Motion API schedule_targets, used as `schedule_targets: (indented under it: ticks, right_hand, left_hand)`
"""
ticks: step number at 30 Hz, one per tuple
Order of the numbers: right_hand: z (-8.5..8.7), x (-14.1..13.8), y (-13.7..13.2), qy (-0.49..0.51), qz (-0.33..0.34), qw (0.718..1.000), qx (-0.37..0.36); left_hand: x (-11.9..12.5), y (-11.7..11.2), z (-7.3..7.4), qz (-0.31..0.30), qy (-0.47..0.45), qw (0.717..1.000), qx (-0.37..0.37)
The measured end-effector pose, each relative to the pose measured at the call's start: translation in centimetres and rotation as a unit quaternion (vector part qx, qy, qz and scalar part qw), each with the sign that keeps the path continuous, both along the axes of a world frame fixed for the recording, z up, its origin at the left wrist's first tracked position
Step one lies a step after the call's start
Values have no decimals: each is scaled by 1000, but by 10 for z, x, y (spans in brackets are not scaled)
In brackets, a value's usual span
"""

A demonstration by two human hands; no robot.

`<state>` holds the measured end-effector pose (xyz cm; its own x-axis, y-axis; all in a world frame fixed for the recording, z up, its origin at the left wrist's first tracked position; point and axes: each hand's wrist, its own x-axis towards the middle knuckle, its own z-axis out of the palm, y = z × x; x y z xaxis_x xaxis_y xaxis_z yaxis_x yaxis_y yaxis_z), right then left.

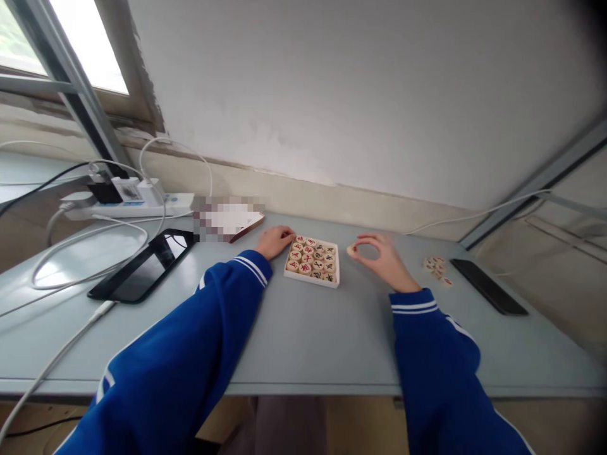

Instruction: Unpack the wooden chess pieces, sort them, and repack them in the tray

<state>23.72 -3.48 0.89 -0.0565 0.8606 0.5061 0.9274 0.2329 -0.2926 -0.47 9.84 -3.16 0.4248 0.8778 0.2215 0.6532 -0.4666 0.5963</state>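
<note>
A shallow white box (312, 282) on the desk holds several round wooden xiangqi pieces (307, 258), with red characters mostly on the left and black ones on the right. My left hand (275, 242) rests at the box's far left corner, its curled fingers closed against the edge. To the right of the box, my right hand (385, 259) pinches one xiangqi piece (351, 251) between thumb and forefinger, just above the desk. The character on that piece cannot be read. Blue sleeves with white stripes cover both arms.
Small tile-like pieces (435, 266) lie at the right beside a long black case (488, 286). On the left are a black tablet (142, 268), white cables and a power strip (177, 203) with chargers. A partly blurred box lid (232, 218) sits near the wall.
</note>
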Motion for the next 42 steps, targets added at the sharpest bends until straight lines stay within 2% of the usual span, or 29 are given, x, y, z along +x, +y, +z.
schedule_targets:
  ticks: [4,9,11,15,18,20,25,27,29,32,34,36,38,40,42]
  right_hand:
    - [-2,43,-8,-68,-199,978,-4]
    - [-20,77,-16,-138,-332,925,-126]
    - [-28,80,-12,-146,-321,924,-147]
    - [-44,71,7,-176,-188,956,-138]
    - [-54,75,18,-199,-153,959,-134]
    - [-59,91,17,-192,-196,952,-135]
    - [-67,149,-8,-135,-376,913,-86]
    - [-69,162,-15,-117,-410,903,-51]
    - [-67,165,-15,-104,-411,905,-37]
    - [-54,146,-1,-96,-341,935,-25]
    - [-40,115,16,-86,-228,970,-5]
    - [-26,69,31,-65,-80,995,3]
    - [-15,19,42,-67,38,997,-18]
    - [-8,-25,47,-91,136,985,-56]
    - [-6,-55,47,-108,170,978,-62]
  left_hand:
    - [0,-2,2,4,3,1000,-4]
    - [0,-2,1,3,8,1000,2]
    - [0,-1,0,4,7,1000,2]
    - [1,0,-1,7,6,1000,-2]
    - [1,1,-1,4,6,1000,-1]
    - [1,1,-2,2,7,1000,1]
    - [1,-1,0,1,10,1000,6]
    - [0,-2,1,-1,10,1000,4]
    - [0,-2,1,-1,8,1000,5]
    - [0,-3,2,-2,6,1000,6]
    - [0,-3,2,-4,7,1000,4]
    - [0,-3,2,-5,8,1000,3]
    - [0,-3,2,-3,9,1000,2]
    - [0,-3,2,1,12,1000,3]
    - [0,-3,2,4,18,1000,7]
